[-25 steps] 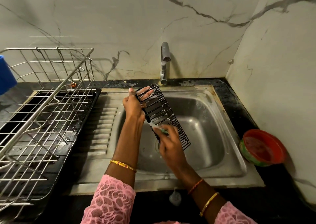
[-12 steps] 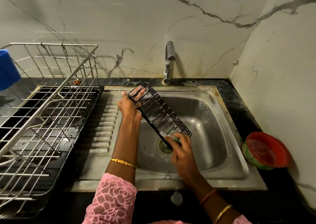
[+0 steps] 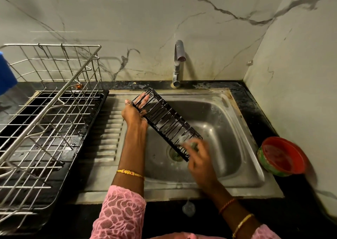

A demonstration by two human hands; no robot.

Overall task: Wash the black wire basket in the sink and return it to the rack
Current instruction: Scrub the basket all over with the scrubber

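While scrubbing proceeds: black wire basket (image 3: pixel 166 122) slants over the sink (image 3: pixel 242 136), its low end above the drain.
Change: right hand (image 3: pixel 200 161) has slid from mid-basket to the low end, so washing nears completion.
Appearance: long, narrow, soap-streaked wires.
Left hand (image 3: pixel 135 111): grip clenched on the upper end.
Right hand: blurred, apparently clutching a scrubber.
Rack (image 3: pixel 52 100): left surface, awaiting the basket.

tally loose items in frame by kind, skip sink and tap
Black wire basket: 1
Steel wire dish rack: 1
Red-and-green round bowl: 1
Blue plastic object: 1
Green scrubber in right hand: 1
Total: 5
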